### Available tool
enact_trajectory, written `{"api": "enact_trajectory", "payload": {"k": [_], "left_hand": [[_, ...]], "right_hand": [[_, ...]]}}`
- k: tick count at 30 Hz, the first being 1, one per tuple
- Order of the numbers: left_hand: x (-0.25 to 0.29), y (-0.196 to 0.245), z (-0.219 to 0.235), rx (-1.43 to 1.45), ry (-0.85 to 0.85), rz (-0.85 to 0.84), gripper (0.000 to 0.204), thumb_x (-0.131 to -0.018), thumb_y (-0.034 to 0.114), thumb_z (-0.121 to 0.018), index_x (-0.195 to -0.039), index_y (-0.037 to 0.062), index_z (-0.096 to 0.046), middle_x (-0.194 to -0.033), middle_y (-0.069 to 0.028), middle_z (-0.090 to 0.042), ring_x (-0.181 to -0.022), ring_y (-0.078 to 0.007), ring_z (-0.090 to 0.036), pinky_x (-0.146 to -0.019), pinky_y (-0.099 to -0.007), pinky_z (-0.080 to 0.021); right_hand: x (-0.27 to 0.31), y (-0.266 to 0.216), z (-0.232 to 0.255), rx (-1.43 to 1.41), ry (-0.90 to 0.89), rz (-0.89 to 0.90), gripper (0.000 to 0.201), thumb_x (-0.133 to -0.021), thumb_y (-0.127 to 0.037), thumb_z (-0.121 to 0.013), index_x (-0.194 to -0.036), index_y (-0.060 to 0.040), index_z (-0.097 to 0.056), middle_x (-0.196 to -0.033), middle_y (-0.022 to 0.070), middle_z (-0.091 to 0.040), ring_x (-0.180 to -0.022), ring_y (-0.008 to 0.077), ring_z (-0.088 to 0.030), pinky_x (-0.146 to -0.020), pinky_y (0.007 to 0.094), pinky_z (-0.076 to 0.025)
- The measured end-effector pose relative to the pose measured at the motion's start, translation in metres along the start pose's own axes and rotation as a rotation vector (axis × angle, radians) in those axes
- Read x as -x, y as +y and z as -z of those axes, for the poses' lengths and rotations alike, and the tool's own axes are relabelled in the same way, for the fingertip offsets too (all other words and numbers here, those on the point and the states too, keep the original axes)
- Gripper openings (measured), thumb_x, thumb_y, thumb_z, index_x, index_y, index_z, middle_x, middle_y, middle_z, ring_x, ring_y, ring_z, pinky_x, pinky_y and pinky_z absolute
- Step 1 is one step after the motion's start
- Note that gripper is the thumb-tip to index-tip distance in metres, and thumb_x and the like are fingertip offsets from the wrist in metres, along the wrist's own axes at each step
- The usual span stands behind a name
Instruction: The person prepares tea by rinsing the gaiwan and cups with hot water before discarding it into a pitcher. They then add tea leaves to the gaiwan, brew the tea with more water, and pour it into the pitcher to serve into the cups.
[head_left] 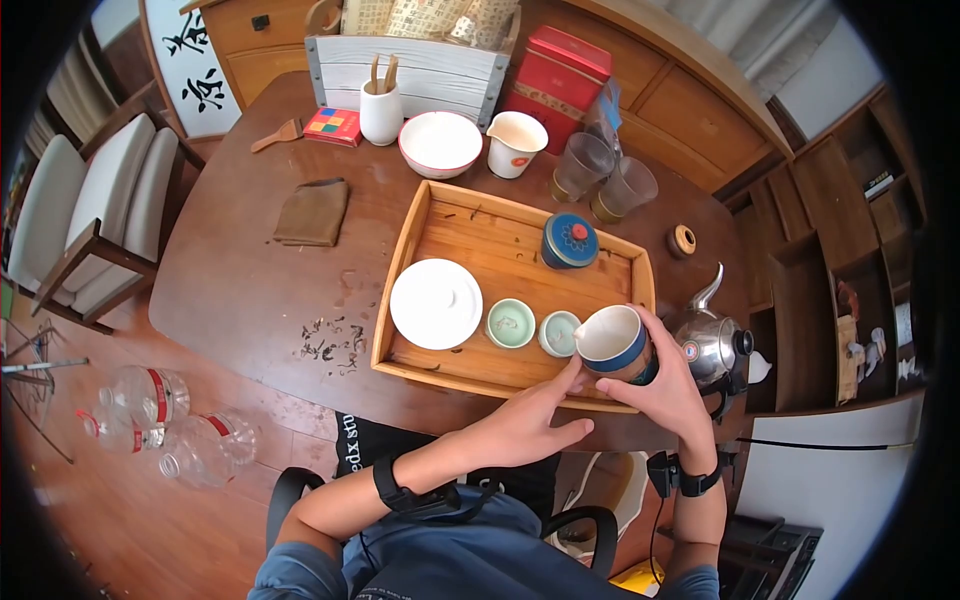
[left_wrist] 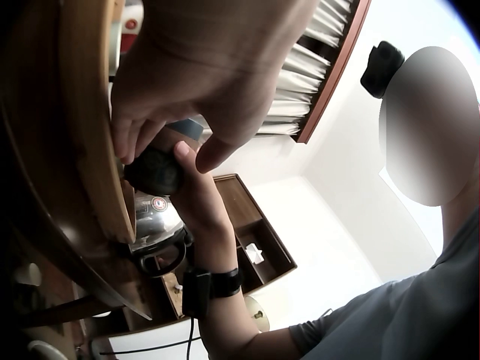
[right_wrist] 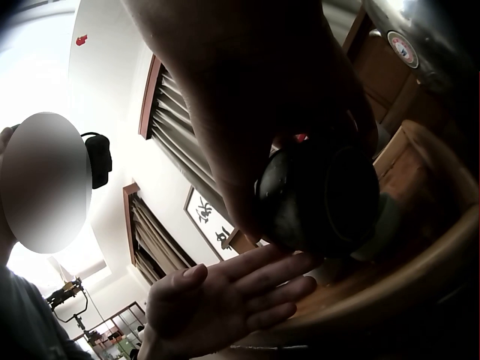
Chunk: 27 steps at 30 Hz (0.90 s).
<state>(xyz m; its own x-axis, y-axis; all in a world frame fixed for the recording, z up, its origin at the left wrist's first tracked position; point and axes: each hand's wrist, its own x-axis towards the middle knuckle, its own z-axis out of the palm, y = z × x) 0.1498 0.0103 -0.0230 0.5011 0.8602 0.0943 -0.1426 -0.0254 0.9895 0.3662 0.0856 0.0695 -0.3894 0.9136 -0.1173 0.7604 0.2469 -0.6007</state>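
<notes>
My right hand [head_left: 668,388] grips a blue-banded tea pitcher [head_left: 622,350] with a white inside, tilted over the tray's front right corner. Its spout points left, close to a pale teacup [head_left: 559,332]. My left hand [head_left: 528,424] has its fingers extended, fingertips right at the pitcher's lower side. From the right wrist view, the left palm [right_wrist: 225,304] faces up beneath the pitcher's dark base [right_wrist: 319,199]. A second, greenish teacup [head_left: 511,324] and a white lidded bowl [head_left: 436,304] stand further left in the wooden tray [head_left: 480,240]. Behind them is a blue lidded jar [head_left: 568,248].
A steel kettle [head_left: 700,345] stands just right of the tray. Behind the tray are a white bowl [head_left: 440,147], a white pitcher [head_left: 517,145] and two glasses [head_left: 625,188]. A brown cloth [head_left: 311,213] and scattered tea leaves [head_left: 332,342] lie to the left.
</notes>
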Motion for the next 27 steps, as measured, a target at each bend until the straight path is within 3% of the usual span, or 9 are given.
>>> {"api": "enact_trajectory", "payload": {"k": [2, 5, 8, 11, 17, 20, 23, 27], "left_hand": [[0.0, -0.001, 0.0, -0.005, 0.002, 0.009, 0.096, -0.106, 0.017, -0.068, -0.169, -0.0037, 0.001, -0.161, -0.025, -0.047, -0.148, -0.0325, -0.049, -0.124, -0.042, -0.038], [0.0, 0.001, 0.0, 0.003, 0.003, 0.011, 0.096, -0.105, 0.017, -0.068, -0.169, -0.0038, 0.0, -0.161, -0.0251, -0.047, -0.147, -0.0318, -0.049, -0.124, -0.0418, -0.039], [0.0, 0.0, 0.001, 0.018, 0.01, 0.017, 0.096, -0.105, 0.016, -0.069, -0.169, -0.0039, -0.001, -0.16, -0.0248, -0.048, -0.147, -0.0311, -0.05, -0.123, -0.0413, -0.039], [0.0, -0.002, 0.001, 0.02, 0.009, 0.025, 0.096, -0.105, 0.016, -0.069, -0.169, -0.004, -0.001, -0.16, -0.0245, -0.049, -0.146, -0.0304, -0.051, -0.123, -0.041, -0.04], [-0.001, -0.008, 0.002, 0.04, 0.001, 0.052, 0.095, -0.105, 0.015, -0.069, -0.17, -0.0028, -0.002, -0.161, -0.0234, -0.048, -0.146, -0.0289, -0.051, -0.122, -0.0409, -0.04], [-0.001, -0.008, 0.004, 0.069, -0.002, 0.065, 0.094, -0.105, 0.015, -0.068, -0.171, -0.0016, -0.002, -0.162, -0.0226, -0.048, -0.146, -0.0285, -0.051, -0.122, -0.041, -0.041], [-0.001, -0.016, 0.001, 0.048, 0.053, -0.014, 0.096, -0.104, 0.024, -0.07, -0.168, -0.0086, -0.006, -0.153, -0.0273, -0.055, -0.137, -0.039, -0.059, -0.117, -0.0442, -0.047], [0.0, -0.019, 0.0, 0.066, 0.057, -0.018, 0.095, -0.104, 0.024, -0.069, -0.168, -0.0079, -0.005, -0.155, -0.0263, -0.054, -0.137, -0.0384, -0.06, -0.117, -0.0439, -0.047]], "right_hand": [[0.0, 0.0, 0.0, -0.002, 0.001, -0.008, 0.099, -0.071, -0.019, -0.093, -0.156, -0.001, -0.045, -0.144, 0.0175, -0.062, -0.137, 0.0275, -0.058, -0.119, 0.0404, -0.042], [0.0, 0.001, 0.0, -0.016, -0.006, -0.015, 0.102, -0.073, -0.035, -0.096, -0.155, -0.0012, -0.047, -0.151, 0.0247, -0.057, -0.142, 0.0399, -0.055, -0.119, 0.0464, -0.043], [0.001, 0.003, -0.001, -0.047, -0.007, -0.019, 0.102, -0.073, -0.034, -0.096, -0.155, -0.0009, -0.046, -0.151, 0.0252, -0.057, -0.141, 0.0394, -0.056, -0.119, 0.0459, -0.044], [0.0, -0.003, -0.001, -0.073, -0.024, -0.041, 0.101, -0.072, -0.022, -0.094, -0.157, 0.0, -0.043, -0.147, 0.0188, -0.06, -0.139, 0.0282, -0.057, -0.12, 0.0409, -0.042], [0.0, 0.001, -0.004, -0.052, -0.015, -0.039, 0.103, -0.073, -0.023, -0.095, -0.158, 0.0001, -0.042, -0.148, 0.019, -0.06, -0.139, 0.0284, -0.057, -0.12, 0.041, -0.042], [0.0, 0.0, -0.005, -0.059, 0.0, -0.002, 0.1, -0.074, -0.032, -0.097, -0.154, -0.0005, -0.046, -0.148, 0.0244, -0.059, -0.138, 0.0373, -0.059, -0.117, 0.0447, -0.046], [0.0, -0.002, -0.006, -0.057, 0.002, 0.01, 0.1, -0.074, -0.032, -0.097, -0.154, -0.0004, -0.046, -0.147, 0.0241, -0.059, -0.137, 0.0365, -0.059, -0.116, 0.0445, -0.047], [0.0, -0.001, -0.006, -0.088, -0.005, -0.009, 0.1, -0.075, -0.028, -0.096, -0.156, 0.0002, -0.045, -0.147, 0.0216, -0.06, -0.137, 0.0325, -0.059, -0.117, 0.0425, -0.045]]}}
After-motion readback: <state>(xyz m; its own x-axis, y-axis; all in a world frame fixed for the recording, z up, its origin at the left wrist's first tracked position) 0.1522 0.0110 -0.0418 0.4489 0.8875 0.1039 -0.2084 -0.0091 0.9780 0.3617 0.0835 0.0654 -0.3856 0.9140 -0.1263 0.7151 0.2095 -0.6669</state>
